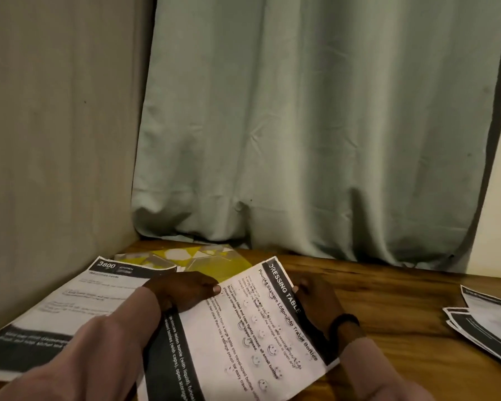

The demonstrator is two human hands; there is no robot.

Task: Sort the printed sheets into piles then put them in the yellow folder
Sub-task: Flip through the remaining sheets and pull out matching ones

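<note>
A printed sheet headed "DRESSING TABLE" (261, 322) is held tilted above the wooden table (394, 299) between both hands. My left hand (182, 290) grips its left edge with the thumb on top. My right hand (315, 299) holds the right edge, fingers mostly behind the paper, a dark band on the wrist. A second printed sheet (78, 308) lies flat at the left, partly under my left forearm. The yellow folder (214, 260), with a white and grey geometric pattern, lies at the back by the curtain, partly hidden by the sheets.
Several more printed sheets (486, 319) are fanned out at the table's right edge. A pale green curtain (301, 125) hangs behind the table, and a beige wall (55, 140) closes off the left side.
</note>
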